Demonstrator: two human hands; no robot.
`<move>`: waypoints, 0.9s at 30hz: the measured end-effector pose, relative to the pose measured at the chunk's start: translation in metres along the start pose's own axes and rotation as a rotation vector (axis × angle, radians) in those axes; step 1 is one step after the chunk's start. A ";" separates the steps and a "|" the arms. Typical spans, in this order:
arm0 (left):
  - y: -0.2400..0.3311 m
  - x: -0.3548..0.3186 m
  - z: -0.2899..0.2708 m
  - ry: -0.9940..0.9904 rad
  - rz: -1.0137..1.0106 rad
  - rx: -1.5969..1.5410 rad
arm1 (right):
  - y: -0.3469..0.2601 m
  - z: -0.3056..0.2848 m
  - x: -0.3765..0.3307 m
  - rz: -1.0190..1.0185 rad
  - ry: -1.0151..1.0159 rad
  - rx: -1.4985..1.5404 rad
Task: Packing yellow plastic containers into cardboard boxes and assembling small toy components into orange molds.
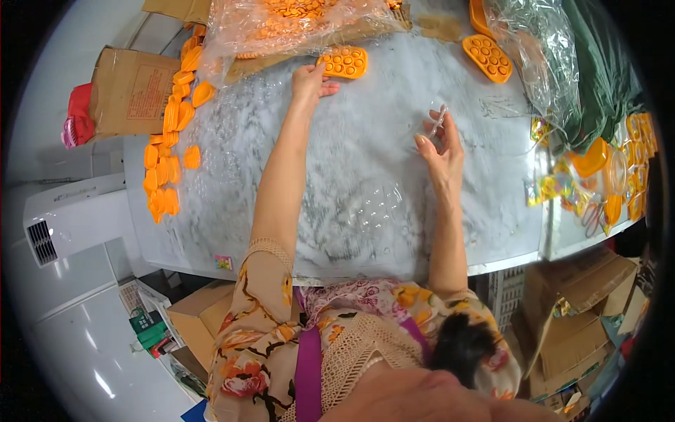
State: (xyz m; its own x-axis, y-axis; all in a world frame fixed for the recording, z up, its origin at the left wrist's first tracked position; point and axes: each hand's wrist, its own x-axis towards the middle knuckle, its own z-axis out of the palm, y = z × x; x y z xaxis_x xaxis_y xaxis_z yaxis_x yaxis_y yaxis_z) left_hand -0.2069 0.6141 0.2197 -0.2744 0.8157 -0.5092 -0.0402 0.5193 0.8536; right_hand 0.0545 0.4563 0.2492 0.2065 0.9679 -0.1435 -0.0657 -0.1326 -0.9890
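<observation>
Near the far edge of the table, my left hand (311,82) is closed on the left end of an orange plastic tray with round wells (347,65). My right hand (444,146), raised over the table to the right, pinches a thin clear plastic piece (439,120) between thumb and fingers. In the middle of the table lies another clear plastic piece with round bumps (376,206), nearer to me than both hands. A second orange tray with round wells (487,58) rests at the far right, apart from my hands.
Several orange plastic pieces (171,119) line the left edge. A clear bag of small orange parts (295,28) lies at the far side. More orange pieces (589,158), scissors (594,218) and a dark green bag (598,77) are on the right. Cardboard boxes (573,309) stand below the table.
</observation>
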 end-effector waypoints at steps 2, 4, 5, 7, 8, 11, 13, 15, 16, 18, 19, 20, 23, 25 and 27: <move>-0.004 0.007 0.002 -0.016 -0.021 -0.094 | 0.000 0.001 -0.002 -0.020 0.007 -0.005; -0.012 0.015 -0.003 -0.024 -0.040 -0.190 | 0.001 0.001 -0.001 -0.037 -0.006 -0.027; -0.017 0.017 -0.011 -0.073 -0.055 -0.293 | 0.000 0.003 -0.002 -0.049 -0.021 -0.038; -0.019 0.010 -0.014 -0.122 -0.065 -0.409 | -0.008 0.007 -0.004 -0.088 -0.040 -0.071; -0.024 0.003 -0.018 -0.070 -0.068 -0.359 | -0.012 0.010 -0.005 -0.118 -0.051 -0.096; -0.043 -0.040 -0.032 -0.001 -0.045 -0.292 | -0.037 0.021 -0.005 -0.182 -0.144 -0.316; -0.056 -0.078 -0.048 0.029 -0.011 -0.276 | -0.051 0.036 -0.006 -0.276 -0.263 -0.425; -0.069 -0.117 -0.066 0.095 -0.001 -0.301 | -0.047 0.059 -0.004 -0.514 -0.417 -0.573; -0.077 -0.132 -0.073 0.110 -0.008 -0.313 | -0.042 0.072 -0.006 -0.513 -0.438 -0.575; -0.090 -0.156 -0.085 0.023 -0.037 -0.551 | -0.033 0.101 -0.016 -0.616 -0.546 -0.719; -0.095 -0.164 -0.088 0.034 -0.040 -0.565 | -0.025 0.113 -0.022 -0.575 -0.619 -0.761; -0.098 -0.170 -0.089 0.013 -0.055 -0.620 | -0.018 0.122 -0.029 -0.577 -0.631 -0.769; -0.114 -0.174 -0.108 0.008 -0.067 -0.794 | -0.012 0.148 -0.051 -0.453 -0.786 -1.007; -0.122 -0.178 -0.122 0.026 -0.063 -0.922 | 0.000 0.155 -0.062 -0.668 -0.723 -1.014; -0.121 -0.184 -0.130 0.007 -0.134 -0.946 | 0.017 0.160 -0.067 -0.777 -0.717 -1.019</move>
State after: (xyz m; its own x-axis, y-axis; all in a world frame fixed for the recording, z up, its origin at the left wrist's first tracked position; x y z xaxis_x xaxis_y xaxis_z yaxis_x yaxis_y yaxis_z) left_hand -0.2765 0.3685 0.2243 -0.2166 0.7613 -0.6111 -0.8310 0.1847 0.5247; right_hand -0.1170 0.4232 0.2483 -0.6710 0.7210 0.1730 0.5980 0.6642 -0.4485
